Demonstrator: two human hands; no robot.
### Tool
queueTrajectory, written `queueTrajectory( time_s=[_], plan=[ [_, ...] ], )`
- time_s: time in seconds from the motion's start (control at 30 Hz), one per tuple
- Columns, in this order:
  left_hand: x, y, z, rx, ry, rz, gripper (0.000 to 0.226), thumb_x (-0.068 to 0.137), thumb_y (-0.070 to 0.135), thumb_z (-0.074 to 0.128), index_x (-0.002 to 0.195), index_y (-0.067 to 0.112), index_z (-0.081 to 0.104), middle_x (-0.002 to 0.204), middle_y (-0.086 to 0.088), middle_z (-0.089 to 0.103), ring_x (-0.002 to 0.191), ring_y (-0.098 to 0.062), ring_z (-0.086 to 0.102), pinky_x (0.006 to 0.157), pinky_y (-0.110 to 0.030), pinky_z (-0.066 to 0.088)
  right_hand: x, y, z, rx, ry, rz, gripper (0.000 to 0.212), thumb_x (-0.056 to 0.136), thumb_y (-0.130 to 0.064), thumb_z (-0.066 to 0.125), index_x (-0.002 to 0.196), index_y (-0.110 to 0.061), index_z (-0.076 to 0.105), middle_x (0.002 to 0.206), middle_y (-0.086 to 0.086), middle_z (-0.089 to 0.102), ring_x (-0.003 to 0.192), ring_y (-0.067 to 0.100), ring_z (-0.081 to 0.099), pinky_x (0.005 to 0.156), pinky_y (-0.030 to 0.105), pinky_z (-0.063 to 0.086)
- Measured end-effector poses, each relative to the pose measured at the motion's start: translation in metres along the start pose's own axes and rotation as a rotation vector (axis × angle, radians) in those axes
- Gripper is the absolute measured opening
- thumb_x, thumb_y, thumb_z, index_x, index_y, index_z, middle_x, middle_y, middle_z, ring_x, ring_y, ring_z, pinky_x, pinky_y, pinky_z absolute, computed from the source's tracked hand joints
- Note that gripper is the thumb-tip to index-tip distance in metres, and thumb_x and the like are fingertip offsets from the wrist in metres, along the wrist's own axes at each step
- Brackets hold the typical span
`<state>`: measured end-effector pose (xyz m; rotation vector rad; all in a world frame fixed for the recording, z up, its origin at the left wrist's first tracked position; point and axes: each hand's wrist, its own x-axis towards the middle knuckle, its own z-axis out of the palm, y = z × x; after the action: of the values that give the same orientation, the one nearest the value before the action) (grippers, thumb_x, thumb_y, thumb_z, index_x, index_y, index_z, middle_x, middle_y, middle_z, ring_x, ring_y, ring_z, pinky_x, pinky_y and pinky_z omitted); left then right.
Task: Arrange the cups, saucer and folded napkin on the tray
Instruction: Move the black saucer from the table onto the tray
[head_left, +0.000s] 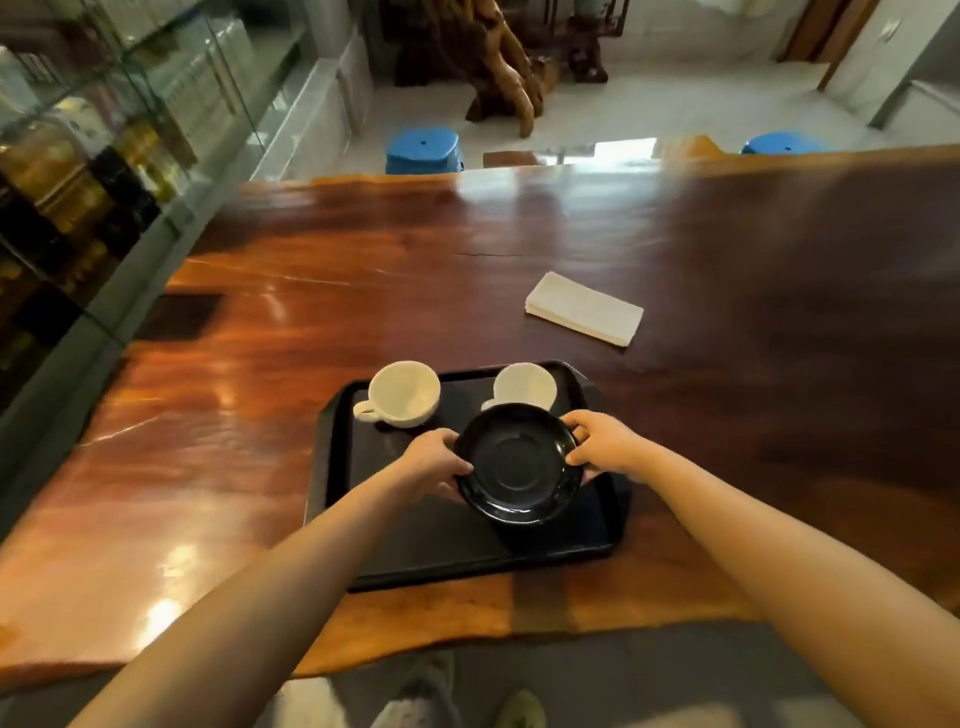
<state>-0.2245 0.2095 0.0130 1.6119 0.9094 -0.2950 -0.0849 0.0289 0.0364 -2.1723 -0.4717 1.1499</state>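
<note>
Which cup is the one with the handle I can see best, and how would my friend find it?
Start at the black tray near the front edge of the big wooden table. Look at its far left corner: the white cup sits there. Its handle sticks out to the left in plain view, while the other white cup is partly hidden behind the black saucer.

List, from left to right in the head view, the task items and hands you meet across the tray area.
Left cup → left hand → black saucer → right hand. The second cup sits behind the saucer, so it is left out.
</note>
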Motion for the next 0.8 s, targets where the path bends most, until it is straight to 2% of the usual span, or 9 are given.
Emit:
queueTrajectory(
  time_s=[0.1,0.23,0.27,0.37,0.47,0.6,0.8],
  plan=[
    [0.007,-0.02,0.02,0.023,-0.018,-0.057,0.036,0.083,-0.008,0.058,0.117,0.002,0.051,0.082,-0.007,0.057,0.059,-0.018,0.061,0.037,-0.027,0.054,0.003,0.028,0.01,0.026,0.0,0.061,0.053,0.082,0.015,0.053,0.129,-0.01,0.048,0.079,0.002,0.057,0.067,0.014,0.063,0.048,0.024,0.057],
    [0.021,-0.033,0.035,0.02,-0.022,-0.132,0.04,0.083,-0.006,0.06,0.12,0.006,0.049,0.108,-0.014,0.057,0.078,-0.026,0.062,0.058,-0.041,0.059,0.015,0.049,0.018,0.033,0.027,0.108,0.053,0.082,0.014,0.053,0.128,-0.013,0.05,0.08,0.0,0.056,0.07,0.014,0.061,0.047,0.024,0.055],
    [0.024,-0.035,0.038,0.022,-0.019,-0.146,0.04,0.083,-0.006,0.06,0.12,0.007,0.049,0.112,-0.014,0.055,0.081,-0.027,0.062,0.059,-0.042,0.059,0.019,0.053,0.02,0.034,0.039,0.12,0.053,0.083,0.014,0.053,0.128,-0.014,0.05,0.08,0.0,0.055,0.071,0.015,0.061,0.047,0.025,0.055],
    [0.031,-0.038,0.046,0.061,-0.005,-0.15,0.037,0.082,-0.006,0.06,0.114,0.01,0.05,0.111,-0.011,0.053,0.084,-0.027,0.06,0.044,-0.033,0.057,0.03,0.061,0.025,0.047,0.087,0.15,0.053,0.084,0.013,0.048,0.128,-0.016,0.051,0.082,0.0,0.055,0.079,0.023,0.062,0.049,0.029,0.055],
    [0.037,-0.04,0.05,0.135,0.009,-0.112,0.037,0.08,-0.004,0.062,0.112,0.01,0.052,0.107,-0.01,0.055,0.081,-0.024,0.061,0.034,-0.023,0.051,0.038,0.067,0.029,0.046,0.136,0.167,0.051,0.084,0.009,0.042,0.126,-0.017,0.053,0.098,0.009,0.062,0.09,0.031,0.064,0.061,0.04,0.059],
    [0.046,-0.039,0.05,0.188,0.009,-0.085,0.036,0.078,-0.002,0.061,0.108,0.015,0.051,0.104,-0.007,0.055,0.082,-0.025,0.061,0.036,-0.022,0.052,0.046,0.067,0.033,-0.001,0.181,0.182,0.05,0.085,0.004,0.042,0.128,-0.018,0.051,0.119,0.013,0.059,0.096,0.033,0.062,0.072,0.044,0.059],
    [0.053,-0.034,0.051,0.305,-0.021,-0.086,0.045,0.079,0.001,0.063,0.115,0.017,0.042,0.11,-0.007,0.052,0.092,-0.03,0.064,0.043,-0.026,0.056,0.05,0.064,0.034,-0.116,0.192,0.19,0.049,0.087,-0.002,0.043,0.133,-0.018,0.047,0.124,0.014,0.057,0.101,0.033,0.06,0.079,0.044,0.057]
  ],
)
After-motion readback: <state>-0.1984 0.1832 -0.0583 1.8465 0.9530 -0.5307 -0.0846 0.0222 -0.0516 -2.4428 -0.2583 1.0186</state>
